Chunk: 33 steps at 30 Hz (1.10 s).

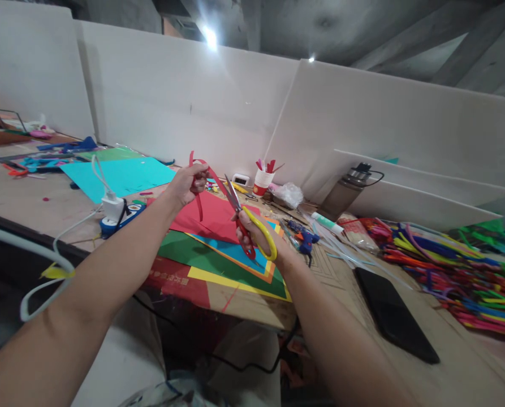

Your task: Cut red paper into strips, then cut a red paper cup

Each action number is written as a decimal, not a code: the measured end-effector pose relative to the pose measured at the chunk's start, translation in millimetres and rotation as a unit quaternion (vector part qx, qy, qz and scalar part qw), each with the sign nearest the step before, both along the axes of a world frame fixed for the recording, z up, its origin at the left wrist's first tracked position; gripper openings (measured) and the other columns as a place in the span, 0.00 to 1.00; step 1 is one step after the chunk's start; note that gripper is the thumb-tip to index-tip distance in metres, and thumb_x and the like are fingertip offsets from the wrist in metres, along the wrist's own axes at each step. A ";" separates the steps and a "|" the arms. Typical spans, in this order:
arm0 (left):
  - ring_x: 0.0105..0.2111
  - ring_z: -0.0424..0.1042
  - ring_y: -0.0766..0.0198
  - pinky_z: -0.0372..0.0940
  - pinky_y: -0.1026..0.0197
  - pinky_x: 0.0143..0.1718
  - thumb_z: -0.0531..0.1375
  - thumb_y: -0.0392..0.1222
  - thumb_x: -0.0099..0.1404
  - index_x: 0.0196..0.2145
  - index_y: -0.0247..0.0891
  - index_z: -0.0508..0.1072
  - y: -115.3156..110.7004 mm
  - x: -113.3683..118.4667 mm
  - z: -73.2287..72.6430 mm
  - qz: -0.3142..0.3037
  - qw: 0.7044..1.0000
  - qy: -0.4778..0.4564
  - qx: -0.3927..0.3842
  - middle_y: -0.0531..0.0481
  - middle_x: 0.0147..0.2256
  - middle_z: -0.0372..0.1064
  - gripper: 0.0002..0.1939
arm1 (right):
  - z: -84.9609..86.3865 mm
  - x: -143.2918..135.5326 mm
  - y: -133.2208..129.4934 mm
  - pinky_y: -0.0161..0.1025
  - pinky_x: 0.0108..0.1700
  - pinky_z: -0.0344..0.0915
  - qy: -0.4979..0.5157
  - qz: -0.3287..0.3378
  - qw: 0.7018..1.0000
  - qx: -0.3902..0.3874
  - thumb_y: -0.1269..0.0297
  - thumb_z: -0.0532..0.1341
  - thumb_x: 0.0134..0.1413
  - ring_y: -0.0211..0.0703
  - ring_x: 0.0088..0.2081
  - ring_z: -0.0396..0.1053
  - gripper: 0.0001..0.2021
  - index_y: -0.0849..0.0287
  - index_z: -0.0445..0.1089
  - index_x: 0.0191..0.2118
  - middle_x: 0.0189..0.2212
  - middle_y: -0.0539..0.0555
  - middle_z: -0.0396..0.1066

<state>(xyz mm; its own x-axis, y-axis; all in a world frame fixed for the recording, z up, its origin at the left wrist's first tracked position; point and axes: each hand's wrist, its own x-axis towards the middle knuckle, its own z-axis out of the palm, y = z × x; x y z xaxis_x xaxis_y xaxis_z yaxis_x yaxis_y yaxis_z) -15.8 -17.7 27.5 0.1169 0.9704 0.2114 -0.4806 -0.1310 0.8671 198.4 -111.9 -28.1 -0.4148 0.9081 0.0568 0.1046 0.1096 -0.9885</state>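
Pinched in my left hand (189,183) is a narrow red paper strip (216,176), with one end hanging below the fist and another length arching right toward the scissors. My right hand (255,229) grips a pair of scissors (234,198) with one yellow and one red handle loop. Their blades point up and to the left, slightly apart, near the strip's right end; whether they touch it I cannot tell. Below both hands lies a red paper sheet (193,217) on top of green, blue, orange and yellow sheets.
Left of the stack are a blue power strip (127,219) with a plugged white charger and a turquoise sheet (122,175). Behind stands a paper cup (263,182) of red pens. Rightward are a blue glue gun (308,240), a bottle (341,192), a black phone (394,314) and colourful pipe cleaners (468,277).
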 end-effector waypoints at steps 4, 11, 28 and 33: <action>0.12 0.50 0.80 0.39 0.74 0.11 0.63 0.35 0.51 0.23 0.34 0.61 1.2 -1.6 0.3 0.000 1.000 0.004 -0.007 0.58 0.17 0.59 0.11 | 1.1 -0.7 -2.2 0.29 0.19 0.57 0.000 -0.001 1.000 -0.002 0.37 0.55 0.54 0.30 0.18 0.56 0.25 0.55 0.63 0.43 0.23 0.45 0.60; 0.12 0.50 0.80 0.40 0.72 0.12 0.63 0.36 0.51 0.22 0.35 0.61 1.2 1.3 -2.5 0.009 0.999 0.031 0.002 0.55 0.18 0.61 0.12 | 2.0 -0.5 -4.1 0.28 0.18 0.57 -0.015 -0.003 1.000 0.006 0.36 0.54 0.54 0.30 0.18 0.56 0.25 0.55 0.62 0.42 0.22 0.45 0.59; 0.13 0.51 0.79 0.42 0.71 0.14 0.65 0.38 0.53 0.23 0.35 0.62 -2.4 8.5 -8.3 0.008 0.996 0.070 0.053 0.54 0.20 0.64 0.13 | 6.3 -3.5 -4.9 0.28 0.17 0.57 -0.045 -0.029 0.998 0.039 0.38 0.55 0.54 0.30 0.17 0.58 0.24 0.56 0.62 0.41 0.23 0.45 0.61; 0.13 0.51 0.79 0.42 0.71 0.14 0.64 0.39 0.54 0.23 0.35 0.61 -4.6 10.0 -7.5 0.017 0.995 0.077 0.055 0.54 0.20 0.65 0.13 | 4.7 -3.4 -4.0 0.28 0.16 0.56 -0.039 -0.025 0.998 0.034 0.40 0.57 0.53 0.30 0.17 0.57 0.22 0.56 0.61 0.39 0.22 0.44 0.60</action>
<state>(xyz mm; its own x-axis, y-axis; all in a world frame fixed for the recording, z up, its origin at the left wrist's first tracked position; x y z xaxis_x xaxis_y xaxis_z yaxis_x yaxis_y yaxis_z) -5.8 -22.4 20.1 0.1241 0.9461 0.2993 -0.3362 -0.2437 0.9097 195.0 -115.9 -23.4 -0.3743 0.9231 0.0883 0.1878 0.1688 -0.9676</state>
